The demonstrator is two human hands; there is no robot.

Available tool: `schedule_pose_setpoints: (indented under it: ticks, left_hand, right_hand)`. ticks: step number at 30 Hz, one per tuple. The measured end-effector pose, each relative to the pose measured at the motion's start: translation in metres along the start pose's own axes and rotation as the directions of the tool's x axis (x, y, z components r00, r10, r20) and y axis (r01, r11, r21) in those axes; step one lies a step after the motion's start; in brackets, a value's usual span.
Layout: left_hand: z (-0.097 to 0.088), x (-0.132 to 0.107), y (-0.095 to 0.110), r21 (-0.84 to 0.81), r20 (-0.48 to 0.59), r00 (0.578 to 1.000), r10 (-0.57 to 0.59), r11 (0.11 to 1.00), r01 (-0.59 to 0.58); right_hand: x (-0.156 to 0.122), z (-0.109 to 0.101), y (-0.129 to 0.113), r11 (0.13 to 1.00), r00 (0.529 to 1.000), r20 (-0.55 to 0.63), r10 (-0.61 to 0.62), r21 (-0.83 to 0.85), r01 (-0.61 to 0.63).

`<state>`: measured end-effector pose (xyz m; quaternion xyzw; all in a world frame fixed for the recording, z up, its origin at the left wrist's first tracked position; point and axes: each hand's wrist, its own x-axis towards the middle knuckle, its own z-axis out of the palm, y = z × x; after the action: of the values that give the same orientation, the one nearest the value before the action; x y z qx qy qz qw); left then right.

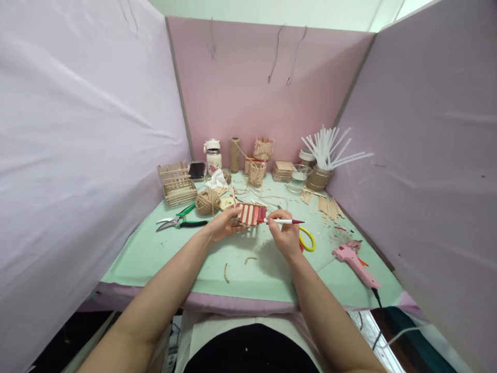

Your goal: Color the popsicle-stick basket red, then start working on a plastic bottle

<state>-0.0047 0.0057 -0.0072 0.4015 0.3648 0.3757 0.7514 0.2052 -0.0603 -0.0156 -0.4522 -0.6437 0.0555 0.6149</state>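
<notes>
Over the middle of the table, my left hand (225, 223) grips the left end of a small panel of wooden craft sticks (251, 214), striped red and bare wood. My right hand (285, 233) pinches a white marker pen (285, 221) with a dark red end. The pen's left tip meets the panel's right side, where the sticks are red. Yellow-handled scissors (308, 239) lie partly hidden behind my right hand. Left of my left hand are green-handled pruning shears (182, 220) and a ball of twine (208, 201).
A pink glue gun (357, 263) with a cord lies at the right. Loose craft sticks (328, 207), a clear cup of water (298, 178) and a pot of white glue sticks (320, 176) stand behind it. A slatted wooden piece (176, 186) sits at the back left, near a bottle (213, 157).
</notes>
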Motion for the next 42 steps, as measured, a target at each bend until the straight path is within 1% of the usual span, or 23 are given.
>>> schedule_pose_setpoints:
  ticks: [6,10,14,22,27,35,42]
  left_hand:
    - [-0.0012,0.0007,0.0005,0.005,0.017,1.0,0.003,1.0,-0.003]
    - [-0.003,0.0017,-0.0002,0.025,0.024,1.0,0.004,1.0,-0.005]
    - [-0.0028,0.0015,-0.0008,0.01,0.015,1.0,0.001,1.0,-0.001]
    - [-0.0001,0.0006,-0.0001,0.003,0.0,1.0,-0.001,1.0,0.001]
    - [-0.0002,0.0009,-0.0003,0.001,-0.004,1.0,-0.001,1.0,0.001]
    - [0.0016,-0.0004,0.001,0.008,-0.006,1.0,-0.004,1.0,0.004]
    - [0.0036,-0.0021,0.0019,0.046,-0.002,1.0,-0.008,0.999,0.008]
  right_hand:
    - [0.0006,0.0023,-0.0014,0.999,0.998,-0.057,0.026,0.031,-0.025]
    - [0.0005,0.0012,-0.0005,0.999,0.999,-0.036,0.034,0.026,-0.033]
    - [0.0,-0.0003,0.0009,1.0,1.0,0.001,-0.001,0.024,0.001]
    - [0.0017,0.0019,-0.0027,0.999,0.997,-0.067,0.037,0.029,-0.035]
    - [0.0012,0.0017,-0.0018,0.998,0.996,-0.079,0.04,0.044,-0.037]
    - [-0.0001,0.0017,0.0,0.999,0.998,-0.06,0.022,0.042,-0.019]
    - [0.0009,0.003,-0.0003,0.997,0.994,-0.088,0.057,0.064,-0.052]
